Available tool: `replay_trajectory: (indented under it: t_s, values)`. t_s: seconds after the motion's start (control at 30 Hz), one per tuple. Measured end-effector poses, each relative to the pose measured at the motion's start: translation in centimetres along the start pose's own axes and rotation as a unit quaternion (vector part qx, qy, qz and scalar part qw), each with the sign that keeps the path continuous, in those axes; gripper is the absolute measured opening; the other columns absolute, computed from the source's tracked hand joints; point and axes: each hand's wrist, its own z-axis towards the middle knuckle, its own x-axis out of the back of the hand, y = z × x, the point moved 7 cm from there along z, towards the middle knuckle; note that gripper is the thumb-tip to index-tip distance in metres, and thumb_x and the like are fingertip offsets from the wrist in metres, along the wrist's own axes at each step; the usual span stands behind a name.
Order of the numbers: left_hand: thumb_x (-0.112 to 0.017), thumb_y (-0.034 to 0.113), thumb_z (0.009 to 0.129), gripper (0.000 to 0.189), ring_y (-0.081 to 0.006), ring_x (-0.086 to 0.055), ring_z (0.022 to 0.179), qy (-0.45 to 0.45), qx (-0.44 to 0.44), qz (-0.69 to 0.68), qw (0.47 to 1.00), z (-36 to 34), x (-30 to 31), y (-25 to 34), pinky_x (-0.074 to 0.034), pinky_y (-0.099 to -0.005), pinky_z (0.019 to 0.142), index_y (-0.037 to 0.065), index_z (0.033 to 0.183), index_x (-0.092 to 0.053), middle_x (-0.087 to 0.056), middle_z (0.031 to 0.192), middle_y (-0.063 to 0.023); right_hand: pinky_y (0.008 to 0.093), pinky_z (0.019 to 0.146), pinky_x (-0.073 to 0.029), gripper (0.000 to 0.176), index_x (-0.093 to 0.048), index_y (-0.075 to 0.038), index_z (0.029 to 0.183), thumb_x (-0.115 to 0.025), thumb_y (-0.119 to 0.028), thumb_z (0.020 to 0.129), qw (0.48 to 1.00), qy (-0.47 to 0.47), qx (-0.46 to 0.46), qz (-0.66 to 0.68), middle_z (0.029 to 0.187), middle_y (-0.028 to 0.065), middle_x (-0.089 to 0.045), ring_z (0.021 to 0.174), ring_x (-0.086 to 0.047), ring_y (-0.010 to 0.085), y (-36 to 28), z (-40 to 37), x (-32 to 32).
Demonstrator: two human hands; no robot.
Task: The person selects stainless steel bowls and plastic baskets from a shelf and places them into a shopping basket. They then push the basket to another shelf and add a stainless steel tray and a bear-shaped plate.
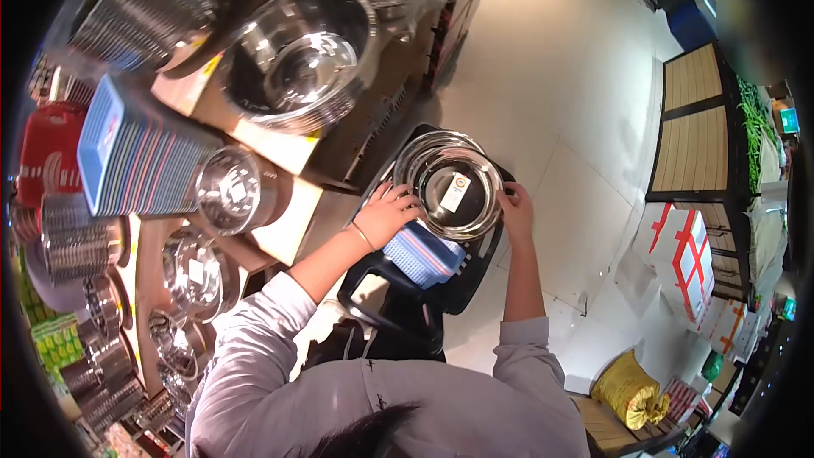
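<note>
Several shiny metal bowls point(456, 195), nested in one another, lie in the middle of the view, the top one with a white and orange label inside. My left hand point(387, 214) rests at their left rim, fingers bent against the edge. At the right rim is my right hand point(515, 205), its thumb and fingers closed on the edge. Just below the bowls, blue plastic baskets point(422, 256) sit on a black stand or cart point(475, 276), partly covered by the bowls.
Shelves point(288, 220) at the left hold a large steel basin point(301, 59), stacked blue baskets point(140, 153) and a steel pot point(233, 191). Tiled floor point(551, 110) stretches to the right, with white boxes with red tape point(688, 259) and a yellow sack point(627, 386) beyond.
</note>
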Motion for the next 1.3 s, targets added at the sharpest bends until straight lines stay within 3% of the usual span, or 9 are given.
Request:
replay_trajectory:
  t_s: [0.2, 0.27, 0.4, 0.57, 0.73, 0.93, 1.07, 1.17, 1.3]
  values:
    - [-0.066, 0.024, 0.068, 0.032, -0.0336, -0.035, 0.116, 0.177, 0.057, -0.071, 0.980, -14.3, 13.0, 3.3, -0.028, -0.0477, 0.096, 0.016, 0.096, -0.055, -0.043, 0.119, -0.0113, 0.0194, 0.039, -0.031, 0.024, -0.050, -0.007, 0.102, -0.058, -0.015, 0.081, 0.984, -0.125, 0.044, 0.115, 0.059, -0.0003, -0.053, 0.045, -0.044, 0.0053, -8.8, -11.9, -6.7]
    - [-0.066, 0.028, 0.069, 0.029, -0.0366, -0.029, 0.120, 0.235, 0.117, -0.092, 0.960, -21.4, 15.8, 3.7, -0.025, -0.0480, 0.098, 0.013, 0.092, -0.055, -0.033, 0.128, -0.0176, 0.0201, 0.046, -0.039, 0.023, -0.049, -0.002, 0.101, -0.057, -0.008, 0.081, 0.974, -0.188, 0.053, 0.114, 0.069, 0.0055, -0.060, 0.054, -0.052, 0.0079, -12.9, -16.6, -11.1]
    - [-0.066, 0.022, 0.072, 0.022, -0.0349, -0.047, 0.107, 0.320, 0.213, -0.150, 0.911, -36.5, 17.2, 4.7, -0.042, -0.0332, 0.086, 0.013, 0.089, -0.054, -0.021, 0.135, -0.0232, 0.0197, 0.045, -0.037, 0.018, -0.051, -0.001, 0.098, -0.056, -0.008, 0.081, 0.928, -0.308, 0.207, 0.023, 0.065, 0.0052, -0.059, 0.056, -0.053, 0.0069, -18.2, -26.0, -23.0]
    - [-0.066, 0.023, 0.073, 0.020, -0.0366, -0.044, 0.109, 0.398, 0.316, -0.177, 0.843, -51.4, 18.1, 7.8, -0.038, -0.0342, 0.090, 0.013, 0.087, -0.055, -0.023, 0.134, -0.0245, 0.0192, 0.046, -0.036, 0.018, -0.051, 0.001, 0.096, -0.057, -0.004, 0.080, 0.877, -0.394, 0.276, -0.017, 0.062, 0.0005, -0.054, 0.052, -0.046, 0.0043, -20.9, -37.2, -33.6]
    - [-0.066, 0.017, 0.072, 0.019, -0.0361, -0.041, 0.114, 0.522, 0.423, -0.101, 0.734, -66.1, 21.6, 13.8, -0.034, -0.0332, 0.092, 0.010, 0.086, -0.057, -0.033, 0.129, -0.0255, 0.0184, 0.061, -0.042, 0.029, -0.048, 0.002, 0.108, -0.055, -0.011, 0.083, 0.781, -0.547, 0.299, -0.046, 0.079, 0.0082, -0.061, 0.071, -0.055, 0.0067, -25.7, -53.1, -42.2]
    - [-0.064, 0.016, 0.074, 0.019, -0.0356, -0.042, 0.114, 0.626, 0.509, 0.030, 0.590, -76.5, 25.7, 12.9, -0.036, -0.0344, 0.088, 0.006, 0.087, -0.054, -0.047, 0.115, -0.0224, 0.0251, 0.086, -0.041, 0.047, -0.037, 0.007, 0.119, -0.058, -0.009, 0.081, 0.694, -0.652, 0.283, 0.117, 0.117, 0.0186, -0.046, 0.100, -0.051, 0.0168, -32.0, -65.1, -51.3]
    - [-0.062, 0.020, 0.076, 0.020, -0.0385, -0.043, 0.112, 0.650, 0.479, 0.038, 0.589, -79.1, 28.4, 9.2, -0.038, -0.0358, 0.087, 0.008, 0.089, -0.054, -0.047, 0.115, -0.0224, 0.0240, 0.085, -0.041, 0.049, -0.043, 0.009, 0.115, -0.064, -0.009, 0.075, 0.695, -0.613, 0.348, 0.145, 0.105, 0.0145, -0.053, 0.099, -0.051, 0.0144, -34.1, -68.7, -56.7]
    - [-0.061, 0.023, 0.076, 0.022, -0.0395, -0.041, 0.113, 0.641, 0.485, 0.079, 0.589, -80.6, 29.8, 7.2, -0.037, -0.0374, 0.088, 0.008, 0.090, -0.055, -0.050, 0.110, -0.0236, 0.0262, 0.080, -0.043, 0.047, -0.047, 0.006, 0.113, -0.062, -0.014, 0.073, 0.732, -0.511, 0.449, -0.024, 0.097, 0.0163, -0.057, 0.093, -0.054, 0.0163, -35.3, -69.5, -59.3]
    - [-0.061, 0.025, 0.076, 0.023, -0.0414, -0.039, 0.113, 0.637, 0.501, 0.085, 0.580, -82.3, 29.8, 4.8, -0.036, -0.0392, 0.090, 0.007, 0.090, -0.055, -0.053, 0.102, -0.0248, 0.0334, 0.076, -0.044, 0.040, -0.052, 0.004, 0.106, -0.056, -0.018, 0.074, 0.699, -0.430, 0.571, 0.004, 0.092, 0.0203, -0.058, 0.084, -0.057, 0.0277, -35.7, -70.0, -62.2]
